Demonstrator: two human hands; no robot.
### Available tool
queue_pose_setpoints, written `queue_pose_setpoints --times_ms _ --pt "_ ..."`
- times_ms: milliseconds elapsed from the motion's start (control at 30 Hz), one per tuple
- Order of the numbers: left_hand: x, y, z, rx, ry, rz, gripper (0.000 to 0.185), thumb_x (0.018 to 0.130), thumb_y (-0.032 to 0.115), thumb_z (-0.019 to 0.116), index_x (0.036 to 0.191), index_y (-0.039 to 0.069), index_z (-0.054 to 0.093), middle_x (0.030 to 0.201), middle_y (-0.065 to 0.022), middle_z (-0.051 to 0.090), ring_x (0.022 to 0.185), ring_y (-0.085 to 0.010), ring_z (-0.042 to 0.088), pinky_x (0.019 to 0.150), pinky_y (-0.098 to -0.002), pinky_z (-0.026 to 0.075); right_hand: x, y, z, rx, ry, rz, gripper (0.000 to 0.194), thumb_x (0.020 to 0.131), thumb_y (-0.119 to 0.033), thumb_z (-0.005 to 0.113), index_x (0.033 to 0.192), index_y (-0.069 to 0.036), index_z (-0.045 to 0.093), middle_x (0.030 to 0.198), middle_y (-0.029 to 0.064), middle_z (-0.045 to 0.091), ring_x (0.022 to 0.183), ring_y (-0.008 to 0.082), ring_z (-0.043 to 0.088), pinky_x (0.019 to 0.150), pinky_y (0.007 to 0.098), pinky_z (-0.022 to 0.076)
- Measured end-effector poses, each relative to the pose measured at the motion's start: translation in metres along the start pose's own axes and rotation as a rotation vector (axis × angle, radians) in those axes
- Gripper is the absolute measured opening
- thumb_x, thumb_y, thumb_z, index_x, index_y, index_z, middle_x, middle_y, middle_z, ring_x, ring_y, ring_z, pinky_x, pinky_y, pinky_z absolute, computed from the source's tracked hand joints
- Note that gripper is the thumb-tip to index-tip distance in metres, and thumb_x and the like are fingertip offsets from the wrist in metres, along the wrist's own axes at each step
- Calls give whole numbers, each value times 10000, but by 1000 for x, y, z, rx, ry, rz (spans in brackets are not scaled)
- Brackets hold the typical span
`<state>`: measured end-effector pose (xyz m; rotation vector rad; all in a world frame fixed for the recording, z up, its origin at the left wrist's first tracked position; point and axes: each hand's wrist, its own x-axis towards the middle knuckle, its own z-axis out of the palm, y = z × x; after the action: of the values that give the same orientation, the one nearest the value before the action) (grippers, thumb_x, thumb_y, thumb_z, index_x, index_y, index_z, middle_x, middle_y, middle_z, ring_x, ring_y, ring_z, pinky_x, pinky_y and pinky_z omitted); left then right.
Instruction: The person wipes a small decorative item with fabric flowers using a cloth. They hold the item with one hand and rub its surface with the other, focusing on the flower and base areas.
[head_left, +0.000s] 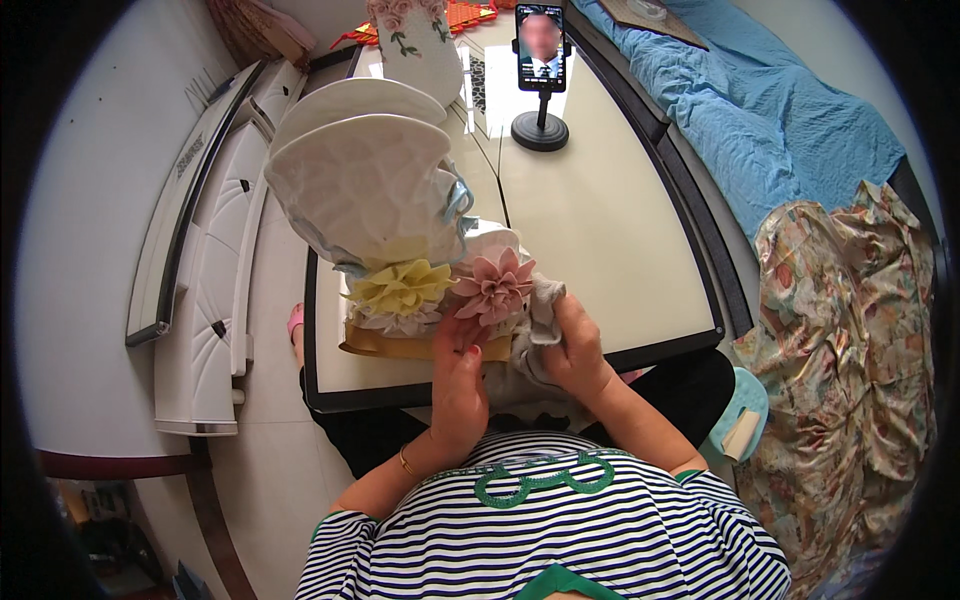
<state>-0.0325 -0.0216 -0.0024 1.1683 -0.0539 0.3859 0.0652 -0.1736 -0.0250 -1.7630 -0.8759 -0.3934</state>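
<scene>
A large white ceramic ornament (360, 180) with wavy rims and blue ribbon-like trim stands near the table's front edge. At its foot are a yellow flower (401, 286), a white flower (397, 319) and a pink flower (495, 286), above a gold-coloured base edge (390, 345). My left hand (461, 360) is against the front of the ornament, just below the pink flower; its fingertips are partly hidden by petals. My right hand (577, 345) grips a bunched greyish cloth (546, 311) beside the pink flower, on the ornament's right side.
A phone (540, 49) showing a person sits on a black round-footed stand (540, 131). Behind the ornament rises a white vase (420, 60) with pink roses. The cream table (615, 247) has a dark rim. Right of it lies a blue cover (765, 120); a white cabinet (217, 285) stands left.
</scene>
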Motion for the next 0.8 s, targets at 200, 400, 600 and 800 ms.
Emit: queue_pose_setpoints --times_ms 200,400,600,800 --pt "-1 5 1 132 -7 34 622 960 64 389 1541 -9 180 1536 -181 320 1434 -297 332 1212 -438 206 -1 1 -8 45 20 51 475 840 52 513 1314 64 538 1087 171 627 934 281 637 833 343 517" --pt "-3 5 -2 358 -39 115 698 899 17 476 1532 -32 184 1569 -212 237 1470 -314 248 1215 -435 168 9 -2 -1 -43 -20 -41 504 756 41 564 1260 38 573 982 203 616 821 393 639 712 393 539" --pt "0 7 -9 610 -71 280 663 898 68 514 1500 -37 258 1561 -242 240 1454 -351 256 1208 -452 174 11 -8 -10 -91 -15 -62 477 755 1 630 1232 11 605 953 174 617 777 373 643 661 408 543" --pt "3 8 -9 669 -57 326 654 909 100 535 1492 -36 272 1557 -245 247 1450 -358 254 1201 -459 186 19 -14 -6 -113 2 -58 455 756 18 614 1211 11 608 959 178 620 784 392 637 671 419 548"
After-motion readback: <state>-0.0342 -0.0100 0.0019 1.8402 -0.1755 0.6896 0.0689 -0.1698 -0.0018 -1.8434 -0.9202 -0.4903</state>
